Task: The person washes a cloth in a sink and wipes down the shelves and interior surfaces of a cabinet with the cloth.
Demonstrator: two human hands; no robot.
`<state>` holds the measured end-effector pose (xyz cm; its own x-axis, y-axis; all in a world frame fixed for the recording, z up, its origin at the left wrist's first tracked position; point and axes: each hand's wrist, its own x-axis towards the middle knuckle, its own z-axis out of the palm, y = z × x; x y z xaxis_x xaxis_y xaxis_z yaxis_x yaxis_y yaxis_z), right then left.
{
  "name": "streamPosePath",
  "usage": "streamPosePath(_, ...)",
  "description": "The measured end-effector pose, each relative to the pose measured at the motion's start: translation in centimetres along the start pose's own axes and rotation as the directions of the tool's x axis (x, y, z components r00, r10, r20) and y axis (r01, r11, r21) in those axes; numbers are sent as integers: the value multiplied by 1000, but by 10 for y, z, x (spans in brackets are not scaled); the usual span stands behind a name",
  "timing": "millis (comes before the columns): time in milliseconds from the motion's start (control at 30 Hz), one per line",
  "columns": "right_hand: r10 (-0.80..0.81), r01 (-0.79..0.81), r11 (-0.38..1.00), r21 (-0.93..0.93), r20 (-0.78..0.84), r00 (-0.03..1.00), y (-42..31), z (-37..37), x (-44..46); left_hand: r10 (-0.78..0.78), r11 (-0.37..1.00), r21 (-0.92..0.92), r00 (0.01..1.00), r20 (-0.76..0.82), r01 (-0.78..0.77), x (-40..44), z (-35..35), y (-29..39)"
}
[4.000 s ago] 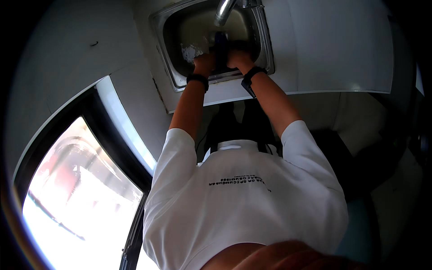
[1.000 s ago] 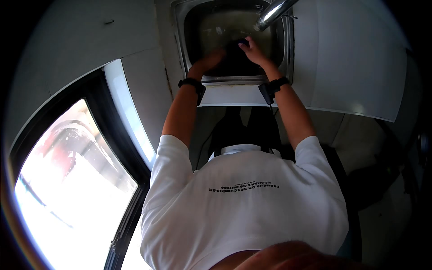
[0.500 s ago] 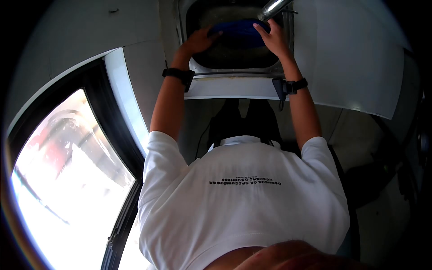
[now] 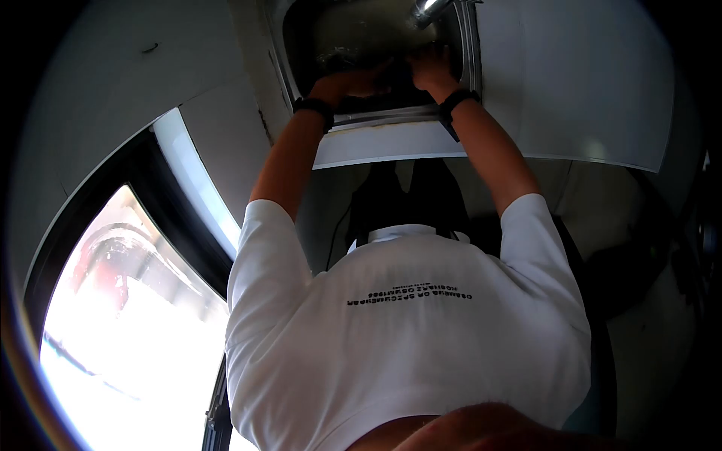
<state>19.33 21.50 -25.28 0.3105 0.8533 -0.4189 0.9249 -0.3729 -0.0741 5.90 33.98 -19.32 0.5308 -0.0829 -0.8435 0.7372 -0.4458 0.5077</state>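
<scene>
Both my hands are low inside a metal sink (image 4: pixel 472 68), near its front edge. My left hand (image 4: pixel 352 83) reaches in from the left, its fingers pointing right and lost in shadow. Close beside it, my right hand (image 4: pixel 432 69) has its fingers stretched out and apart. A dark cloth (image 4: pixel 382 101) lies beneath and between the hands, and its outline is hard to make out. Above the right hand is the metal faucet (image 4: pixel 430 10), its spout over the basin. Each wrist wears a black band.
A pale countertop (image 4: pixel 571 90) extends right of the sink, and its front edge (image 4: pixel 391 150) runs before my body. A bright window (image 4: pixel 135 301) in a dark frame is at the lower left. A small hook (image 4: pixel 151 48) is on the wall.
The cloth, held up and spread between both hands half a second ago and showing blue, is now down in the basin. Both hands have lowered and come closer together.
</scene>
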Motion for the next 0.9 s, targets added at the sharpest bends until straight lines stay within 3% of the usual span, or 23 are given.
streamPosePath(33,14,-14,1000,0,15,1000,-4,3,1,61,990,127,997,-54,-53,10,9,-11)
streamPosePath(67,-17,13,1000,20,214,977,-6,3,7,129,962,253,986,-107,-99,19,18,-22)
streamPosePath(100,-54,39,998,47,397,916,-5,4,14,135,961,254,986,-101,-106,22,21,-31)
streamPosePath(133,-47,31,998,46,398,916,-2,10,15,41,929,369,994,-102,0,24,21,-39)
streamPosePath(167,-30,23,999,31,257,966,-1,18,13,-53,873,477,992,-116,103,26,23,-46)
streamPosePath(200,-15,13,1000,15,110,994,0,24,11,-49,872,480,992,-112,98,33,26,-54)
streamPosePath(300,112,-118,993,21,191,975,-9,26,10,-129,906,381,978,-166,184,67,32,-78)
streamPosePath(333,113,-119,993,24,191,975,-10,19,11,-99,942,300,978,-186,152,73,30,-82)
streamPosePath(400,-163,25,953,302,442,882,-14,2,17,-84,969,214,976,-202,127,69,27,-83)
streamPosePath(433,-172,30,951,309,443,880,-12,-13,16,-18,986,162,990,-138,40,61,17,-66)
streamPosePath(500,-153,-185,676,713,381,912,-4,-40,6,43,994,103,996,-81,-34,52,9,-57)
streamPosePath(533,-80,-286,644,710,433,898,-3,-40,7,80,995,-47,985,-156,-88,52,4,-57)
streamPosePath(567,-87,-279,639,717,427,900,0,-39,4,104,971,-188,967,-233,-150,49,-2,-60)
streamPosePath(600,-27,-240,478,845,287,958,2,-50,-7,101,972,-184,968,-231,-145,40,-6,-58)
streamPosePath(633,64,-162,309,937,150,987,8,-57,-15,7,878,-451,947,-322,-160,26,-11,-53)
streamPosePath(667,74,-70,255,964,52,996,15,-49,-10,-106,711,-675,918,-382,-198,15,-18,-46)
streamPosePath(700,76,-62,256,965,44,996,20,-46,-7,-102,714,-669,916,-388,-204,8,-22,-40)
streamPosePath(767,117,6,426,905,-61,991,27,-38,-5,-9,633,-624,802,-598,-458,-8,-26,-29)
streamPosePath(800,117,10,425,905,-65,991,28,-37,-4,-8,635,-621,800,-600,-459,-13,-27,-28)
streamPosePath(867,294,-59,638,768,-171,940,32,-37,-3,7,664,-553,744,-668,-503,-20,-31,-22)
streamPosePath(900,297,-56,638,768,-179,938,36,-33,-2,13,667,-546,741,-672,-507,-29,-31,-14)
